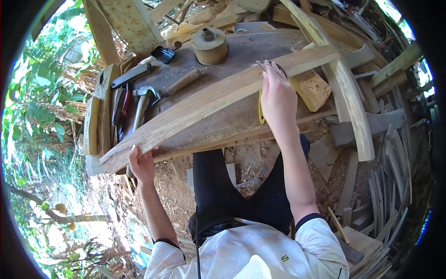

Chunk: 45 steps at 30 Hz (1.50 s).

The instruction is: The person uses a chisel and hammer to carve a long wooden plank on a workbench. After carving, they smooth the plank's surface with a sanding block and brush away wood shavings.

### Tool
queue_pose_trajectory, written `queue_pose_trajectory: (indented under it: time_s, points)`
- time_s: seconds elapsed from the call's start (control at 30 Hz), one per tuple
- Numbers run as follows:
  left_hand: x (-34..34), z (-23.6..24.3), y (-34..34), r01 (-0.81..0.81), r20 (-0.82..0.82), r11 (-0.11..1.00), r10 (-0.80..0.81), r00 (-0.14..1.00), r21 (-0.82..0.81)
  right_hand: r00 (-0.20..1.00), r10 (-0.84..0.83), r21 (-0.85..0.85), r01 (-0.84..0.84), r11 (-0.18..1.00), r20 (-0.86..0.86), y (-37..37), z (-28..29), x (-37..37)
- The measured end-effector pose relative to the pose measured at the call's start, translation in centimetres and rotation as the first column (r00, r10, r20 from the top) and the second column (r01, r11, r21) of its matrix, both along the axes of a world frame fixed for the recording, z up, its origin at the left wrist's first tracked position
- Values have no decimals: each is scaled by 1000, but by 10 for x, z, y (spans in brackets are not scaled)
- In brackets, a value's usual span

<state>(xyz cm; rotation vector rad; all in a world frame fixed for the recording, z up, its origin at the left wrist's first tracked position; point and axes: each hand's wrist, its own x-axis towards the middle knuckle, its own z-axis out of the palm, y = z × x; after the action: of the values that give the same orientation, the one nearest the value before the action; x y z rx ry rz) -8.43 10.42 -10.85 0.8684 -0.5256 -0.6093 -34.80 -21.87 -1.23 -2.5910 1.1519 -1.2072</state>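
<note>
A long, tapering wooden plank [209,100] slants across the workbench, its narrow end at the near left and its other end at the far right. My left hand [141,165] is closed on the near left end, thumb and fingers at its lower edge. My right hand [278,95] lies over the plank right of its middle, fingers bent and closed near the upper edge. Something thin and pale shows at those fingertips, too small to make out. Just below, beside my right wrist, is a narrow yellow strip [261,109], partly hidden.
On the dark workbench [179,63] lie a claw hammer [141,104], a wooden handle [183,82], a black tool [131,75] and a red-handled tool [126,102]. Behind them stands a round wooden block [209,49]. A curved timber [353,102] and a wood chunk [312,90] are right; offcuts and shavings cover the ground.
</note>
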Motion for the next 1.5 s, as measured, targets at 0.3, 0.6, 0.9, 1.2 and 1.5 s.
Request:
queue_pose_trajectory:
  time_s: [0.3, 0.6, 0.9, 1.2, 1.5]
  points:
    - [3, -6, 5, -78, -163, 987, 101, 981, 142, 831, 548, -48, -546, 836, 97, 195, -8, 120]
    - [-6, 2, 0, 5, 2, 1000, -5, 1000, 29, 924, 382, -22, -382, 924, 13, 106, 5, 61]
    - [-14, -17, -3, -136, -85, 985, 145, 986, 102, 778, 615, 20, -622, 783, 132, 198, -11, 126]
    - [-8, -5, -1, -117, -64, 993, 115, 991, -24, 998, 5, 173, 5, 985, -59, -45, 22, -48]
    - [5, -13, 12, -145, -87, 988, 140, 986, -53, 973, 232, 77, -232, 970, 5, -51, 4, -40]
